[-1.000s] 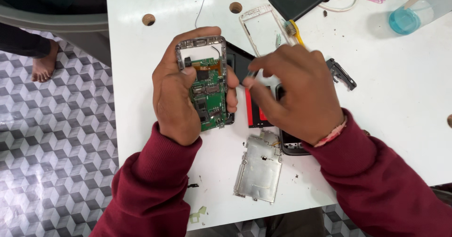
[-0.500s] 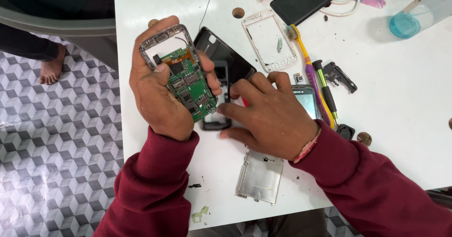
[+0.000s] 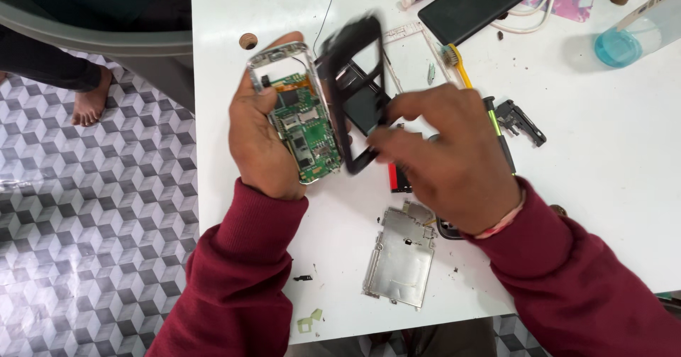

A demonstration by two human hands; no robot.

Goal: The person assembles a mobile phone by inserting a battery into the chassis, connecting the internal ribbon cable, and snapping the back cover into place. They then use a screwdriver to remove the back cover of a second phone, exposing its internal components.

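Observation:
My left hand (image 3: 259,140) grips an opened phone body (image 3: 298,112) with a silver frame and a bare green circuit board facing up. My right hand (image 3: 447,155) holds a black plastic phone frame (image 3: 351,94), blurred and tilted on edge right beside the circuit board. Both are raised a little over the white table (image 3: 603,172). A silver metal shield plate (image 3: 401,257) lies on the table below my right hand. A red-edged part (image 3: 396,179) shows partly under my right hand.
A dark phone back (image 3: 472,6) lies at the top, with a clear frame (image 3: 408,52), a yellow-handled brush (image 3: 457,62), a black pen tool (image 3: 500,133) and a small black part (image 3: 521,123). A container of blue liquid (image 3: 628,37) stands top right. A person's bare foot (image 3: 89,105) rests left.
My right hand has picked the black frame up off the table and tipped it on edge next to the circuit board. My left hand keeps the phone body.

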